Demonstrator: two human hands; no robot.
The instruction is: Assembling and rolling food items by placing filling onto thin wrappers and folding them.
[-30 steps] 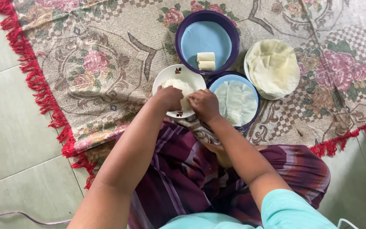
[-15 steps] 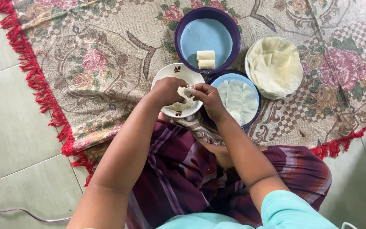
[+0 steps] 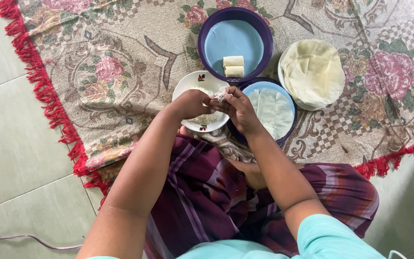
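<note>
Rug: I see a floral rug (image 3: 120,72) with a red fringe lying on pale floor tiles.
White plate: a small white plate (image 3: 192,82) sits just in front of my knees, partly under my hands.
Left hand: my left hand (image 3: 191,103) curls over the plate, fingers pressed onto a small white wrapper piece (image 3: 219,95).
Right hand: my right hand (image 3: 239,108) pinches the same piece from the other side.
Purple bowl: a purple bowl (image 3: 235,43) behind holds two rolled pieces (image 3: 234,66).
Blue plate: a blue plate (image 3: 273,111) holds flat wrappers.
Far right: a white bowl (image 3: 311,72) of stacked round wrappers.

Soft, even daylight, faint shadows, no glare; sharp throughout, slight wide-angle stretch at edges.
</note>
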